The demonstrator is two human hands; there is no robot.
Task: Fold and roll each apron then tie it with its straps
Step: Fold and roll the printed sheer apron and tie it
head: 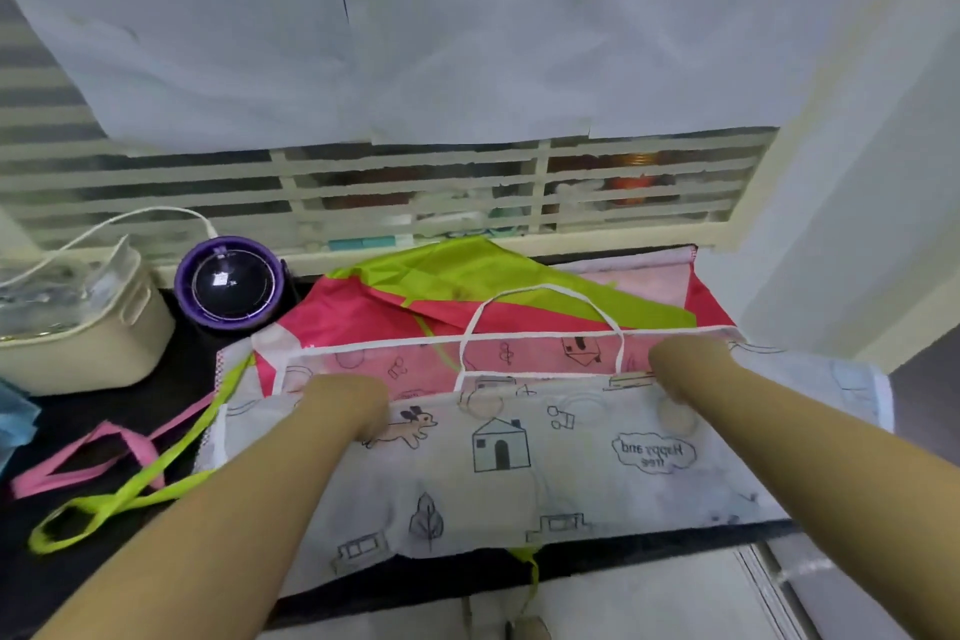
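White printed apron (519,473) lies spread across the black counter (176,369), centre to lower right of frame. Its near edge hangs a bit over the counter's front. Print has a house, rabbit, tree and a "Happy and free" bubble that reads mirrored. The top part is folded toward the person, w/ the fold line running left-right across mid-frame.

L hand (348,405) is on the fold left of centre, fingers curled down over the edge and gripping the cloth. R hand (685,369) is on the same fold, right of centre, fingers curled likewise and holding the edge. Hands are well apart, both forearms reaching in from the bottom corners.

The apron's white neck loop (545,291) arcs up btwn the hands, lying on a pink apron (363,317) underneath. A lime-green apron (467,265) is on top of the pink one, toward the window.

Left of the white apron, a green strap (156,473) loops across the counter and crosses a pink strap (104,452).

Upper left of the counter: a cream container (88,338), and just beside it a purple round device (228,283) w/ a dark top. A white cable (130,218) runs over them.

Behind is a window grille (415,182), w/ white paper sheets (415,42) covering the upper frame.
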